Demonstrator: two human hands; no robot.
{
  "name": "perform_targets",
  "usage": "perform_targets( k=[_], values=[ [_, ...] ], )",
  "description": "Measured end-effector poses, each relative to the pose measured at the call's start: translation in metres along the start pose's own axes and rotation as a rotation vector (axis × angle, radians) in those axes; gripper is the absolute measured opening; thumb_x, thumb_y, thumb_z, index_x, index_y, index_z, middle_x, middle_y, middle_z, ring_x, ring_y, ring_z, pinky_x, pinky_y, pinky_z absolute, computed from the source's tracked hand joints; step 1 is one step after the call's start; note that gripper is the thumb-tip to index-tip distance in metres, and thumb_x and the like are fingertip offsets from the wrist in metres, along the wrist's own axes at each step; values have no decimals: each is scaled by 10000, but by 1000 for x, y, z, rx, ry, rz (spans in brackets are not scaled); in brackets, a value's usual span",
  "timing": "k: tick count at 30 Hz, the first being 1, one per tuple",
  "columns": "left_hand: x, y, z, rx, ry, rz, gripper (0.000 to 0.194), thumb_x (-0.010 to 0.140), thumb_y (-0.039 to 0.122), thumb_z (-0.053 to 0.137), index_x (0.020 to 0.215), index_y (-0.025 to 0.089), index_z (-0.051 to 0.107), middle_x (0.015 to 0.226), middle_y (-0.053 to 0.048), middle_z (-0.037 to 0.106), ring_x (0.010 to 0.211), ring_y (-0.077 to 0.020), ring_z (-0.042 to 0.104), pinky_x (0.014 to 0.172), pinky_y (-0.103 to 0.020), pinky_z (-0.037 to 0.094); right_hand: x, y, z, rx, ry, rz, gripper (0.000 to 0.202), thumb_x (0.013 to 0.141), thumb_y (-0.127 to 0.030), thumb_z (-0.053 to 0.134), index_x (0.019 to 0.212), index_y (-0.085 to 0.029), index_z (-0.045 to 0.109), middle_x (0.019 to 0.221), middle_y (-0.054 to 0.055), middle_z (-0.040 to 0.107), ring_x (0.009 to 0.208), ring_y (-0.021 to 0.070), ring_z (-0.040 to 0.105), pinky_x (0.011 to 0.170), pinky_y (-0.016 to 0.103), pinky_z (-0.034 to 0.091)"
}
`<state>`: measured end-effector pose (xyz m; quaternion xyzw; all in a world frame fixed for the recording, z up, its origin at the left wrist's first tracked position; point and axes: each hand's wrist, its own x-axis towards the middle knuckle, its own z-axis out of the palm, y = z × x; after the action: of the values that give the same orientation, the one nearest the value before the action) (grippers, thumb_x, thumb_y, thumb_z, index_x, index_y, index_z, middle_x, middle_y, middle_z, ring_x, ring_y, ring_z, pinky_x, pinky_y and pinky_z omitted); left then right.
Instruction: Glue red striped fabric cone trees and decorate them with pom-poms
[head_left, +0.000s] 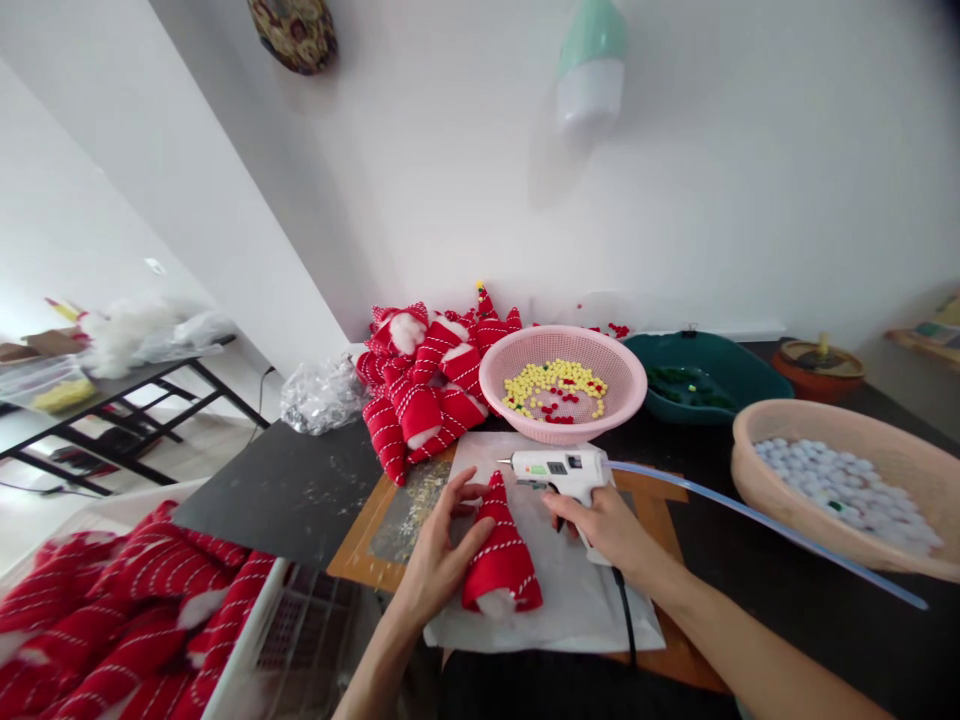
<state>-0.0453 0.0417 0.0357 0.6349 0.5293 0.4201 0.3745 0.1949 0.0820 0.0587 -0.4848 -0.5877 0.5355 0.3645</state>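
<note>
A red felt cone (501, 560) with white twisted stripes and white stuffing at its wide end lies on a white sheet (574, 600). The thumb of my left hand (444, 545) rests on the cone's side, with the fingers curled about its left edge near the tip. In my right hand (600, 520) is a white hot glue gun (562, 470), gripped by its handle. Its nozzle points left, just above the cone's tip. From its back runs a long clear glue stick (750, 518), and a black cord hangs below the handle.
Behind are a pile of stuffed red cones (420, 390), a pink basket (562, 433) of yellow and red pompoms, and a teal basin (705, 375) with green pieces. A peach basket (750, 450) of white pompoms stands right. A white crate (255, 625) of red cones is left.
</note>
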Motion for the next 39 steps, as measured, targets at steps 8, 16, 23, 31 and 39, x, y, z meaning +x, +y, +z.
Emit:
perform_targets(
  k=[8,16,23,31,39],
  values=[
    [2,-2,-1,14,8,45,649,969,414,609,1541,322,318,1514,-115,479,1311,-271,520,1087,-488,440,9,8,3,-68,-47,33,181,845,-350,634,755,-197,598,593,-30,565,478,111,471,448,234,368],
    [3,3,-6,93,-76,30,719,959,417,611,1588,340,272,1581,-137,436,1209,-289,593,1094,-549,435,9,7,3,-116,-50,-3,160,850,-337,633,763,-203,618,600,-25,586,484,125,482,467,253,377],
    [4,2,-8,105,-142,18,747,962,423,609,1601,370,226,1627,-97,382,1245,-278,561,1148,-534,378,9,8,3,-175,-42,-86,143,869,-315,620,900,-209,711,576,-20,594,585,184,574,566,277,445],
    [4,5,-7,85,-132,7,742,961,418,605,1599,358,232,1613,-103,402,1252,-283,561,1146,-533,377,9,7,3,-194,-42,-125,216,881,-317,616,1012,-191,734,691,7,660,692,199,613,628,283,463],
    [3,3,-6,80,-132,15,718,969,425,594,1591,356,242,1615,-95,394,1265,-279,547,1141,-510,378,9,9,4,-187,-29,-119,221,876,-323,620,1017,-197,734,674,6,653,691,202,619,611,282,471]
  ],
)
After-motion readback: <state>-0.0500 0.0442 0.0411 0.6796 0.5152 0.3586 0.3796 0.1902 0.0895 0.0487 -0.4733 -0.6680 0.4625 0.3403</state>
